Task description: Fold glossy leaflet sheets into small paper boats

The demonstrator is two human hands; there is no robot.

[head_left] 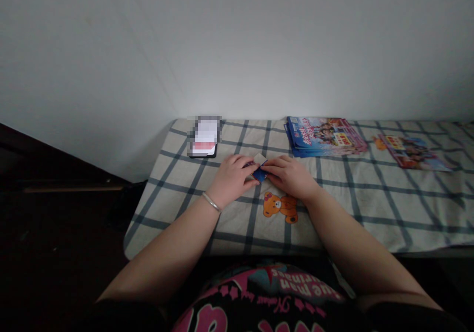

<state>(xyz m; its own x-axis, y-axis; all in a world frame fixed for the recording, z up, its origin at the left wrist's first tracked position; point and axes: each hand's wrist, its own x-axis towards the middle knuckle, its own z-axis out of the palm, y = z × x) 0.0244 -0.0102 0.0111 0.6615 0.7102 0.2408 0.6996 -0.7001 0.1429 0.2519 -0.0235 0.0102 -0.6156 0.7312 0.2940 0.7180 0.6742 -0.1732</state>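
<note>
1. Fingers point(274, 168) are clamped, right now, on a small folded paper point(260, 174): its left side is gripped by the left hand point(230, 178), its right by the right hand point(294, 178); whether it is lifted or resting cannot be told.
2. The scene is backed by a pale wall point(237, 46).
3. Beneath the hands, a checked cloth point(233, 223) is spread.
4. Stacked leaflets point(322, 137) are seen beyond the right hand.
5. Farther right, a single leaflet point(414, 152) is laid out.
6. Beyond the left hand, a phone point(206, 132) is placed, its screen pixelated.
7. A bear print point(282, 207) is shown just nearer than the paper.
8. A bracelet point(211, 202) is worn at the left wrist.
</note>
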